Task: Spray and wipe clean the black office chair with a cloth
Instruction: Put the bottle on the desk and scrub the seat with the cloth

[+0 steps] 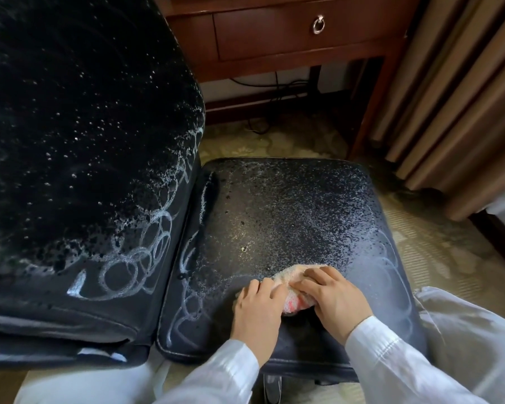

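Head view: left hand (257,312) and right hand (334,300) on a cloth (292,272), near edge of the black office chair (274,205) seat.
Patterned carpet (438,258) covers the floor. A wooden desk (289,65) with a ring-pull drawer (274,33) stands beyond, cables (277,91) beneath it, curtains (455,97) at right. White spray droplets and looping foam trails speckle the seat and the backrest (85,126). The right hand's fingers curl over the bunched beige-and-pink cloth, gripping it; the left hand's fingers lie nearly straight against the cloth's left edge.
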`<state>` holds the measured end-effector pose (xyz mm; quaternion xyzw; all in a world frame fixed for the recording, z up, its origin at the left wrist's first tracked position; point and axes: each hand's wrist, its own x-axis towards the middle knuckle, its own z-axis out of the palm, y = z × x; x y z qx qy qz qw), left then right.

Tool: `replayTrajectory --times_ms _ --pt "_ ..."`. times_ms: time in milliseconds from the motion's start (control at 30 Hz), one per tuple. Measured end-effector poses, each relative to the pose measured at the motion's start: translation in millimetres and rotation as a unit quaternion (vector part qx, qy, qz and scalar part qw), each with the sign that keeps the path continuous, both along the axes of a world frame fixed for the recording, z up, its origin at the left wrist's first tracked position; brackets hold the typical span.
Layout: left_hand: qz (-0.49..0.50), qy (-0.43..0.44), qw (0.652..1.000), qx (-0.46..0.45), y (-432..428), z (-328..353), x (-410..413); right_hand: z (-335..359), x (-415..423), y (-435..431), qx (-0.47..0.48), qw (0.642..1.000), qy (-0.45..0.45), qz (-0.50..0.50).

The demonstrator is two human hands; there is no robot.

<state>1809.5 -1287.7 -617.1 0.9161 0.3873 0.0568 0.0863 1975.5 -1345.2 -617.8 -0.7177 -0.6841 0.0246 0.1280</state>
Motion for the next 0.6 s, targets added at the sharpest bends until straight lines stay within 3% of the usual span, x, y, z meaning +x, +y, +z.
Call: replayTrajectory --times_ms 200,367,600 --pt "-0.001 -0.044 0.999 -0.011 4.0 3.1 -0.8 0.4 9.6 -5.4 -0.039 0.999 0.007 0.030" --pt "0.005 -0.063 0.998 0.002 20.6 2.4 5.0 -2.4 6.3 13.1 -0.025 1.000 0.011 -0.006" --pt "0.050 -0.033 0.998 -0.003 89.0 15.4 54.5 7.2 34.9 84.1 -0.011 0.999 -0.012 -0.050"
